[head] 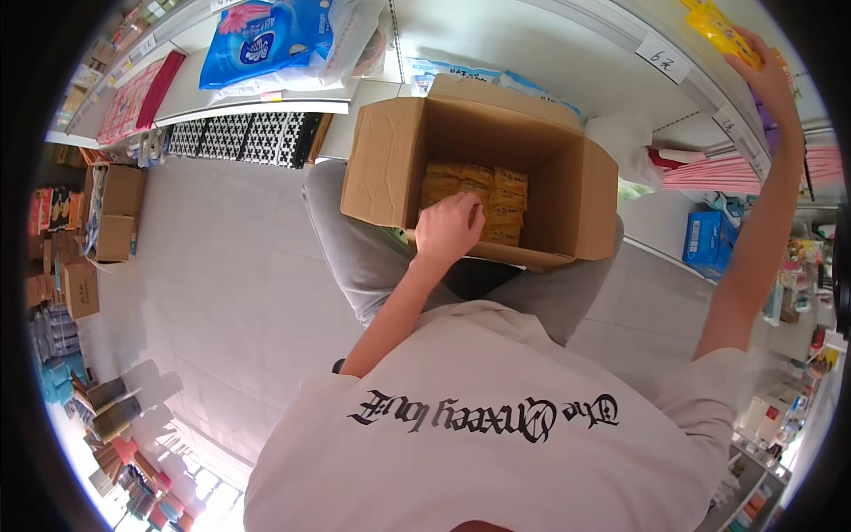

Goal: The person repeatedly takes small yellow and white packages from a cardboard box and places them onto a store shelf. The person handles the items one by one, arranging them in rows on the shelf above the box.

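An open cardboard box (598,199) rests on my lap with its flaps folded outward. Rows of yellow plastic packets (508,199) lie on its bottom. Over the near-left wall of the box reaches my left hand (449,226), fingers curled above the packets; whether it grips one is hidden. Far to the upper right, my right hand (764,76) holds a yellow packet (718,33) at a raised shelf, its arm stretched out.
A shelf edge with price tags (661,56) curves past the box. Blue tissue packs (266,46) sit on the left shelf. At lower right are a blue carton (708,239) and pink striped goods (718,173). Another cardboard box (116,213) stands on the floor at left.
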`<state>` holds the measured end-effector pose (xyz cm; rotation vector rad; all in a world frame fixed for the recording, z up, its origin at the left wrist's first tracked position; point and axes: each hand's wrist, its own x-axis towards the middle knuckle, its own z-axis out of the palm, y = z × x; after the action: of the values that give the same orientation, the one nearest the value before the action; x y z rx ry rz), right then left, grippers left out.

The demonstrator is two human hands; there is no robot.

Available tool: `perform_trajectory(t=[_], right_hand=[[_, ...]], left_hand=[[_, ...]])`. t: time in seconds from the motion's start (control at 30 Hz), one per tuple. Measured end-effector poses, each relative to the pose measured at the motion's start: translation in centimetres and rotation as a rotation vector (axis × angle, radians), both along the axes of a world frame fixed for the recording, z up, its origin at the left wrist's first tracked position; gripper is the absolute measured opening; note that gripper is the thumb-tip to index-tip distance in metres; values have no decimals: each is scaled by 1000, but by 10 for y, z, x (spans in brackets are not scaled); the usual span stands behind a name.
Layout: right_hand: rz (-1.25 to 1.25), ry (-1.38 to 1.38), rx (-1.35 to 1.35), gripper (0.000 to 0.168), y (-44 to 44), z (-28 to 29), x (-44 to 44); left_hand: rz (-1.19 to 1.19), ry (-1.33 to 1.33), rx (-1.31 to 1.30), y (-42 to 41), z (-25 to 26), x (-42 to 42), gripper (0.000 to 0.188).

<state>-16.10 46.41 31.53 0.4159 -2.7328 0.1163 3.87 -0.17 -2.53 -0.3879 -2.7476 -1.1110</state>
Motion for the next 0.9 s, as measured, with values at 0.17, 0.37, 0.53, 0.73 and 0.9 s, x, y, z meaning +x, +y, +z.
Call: perform_trajectory(t=[0.17,0.37,0.53,0.73,0.9], right_hand=[[352,-176,-309,63,-157,-44,123],[528,-454,-487,64,-275,-221,137],[537,-689,-989,59,-298,-282,124],[525,-1065,-674,37,-291,-295,72],[269,-1211,-241,46,-307,-399,21]], left_hand=[[-14,-503,626,-22,18,1,31],[-148,-571,1051,-33,47,-16,47],[28,-541,853,-42,28,-30,29],[208,-50,368,-36,31,-33,32],[387,264,72,-43,22,-40,38]])
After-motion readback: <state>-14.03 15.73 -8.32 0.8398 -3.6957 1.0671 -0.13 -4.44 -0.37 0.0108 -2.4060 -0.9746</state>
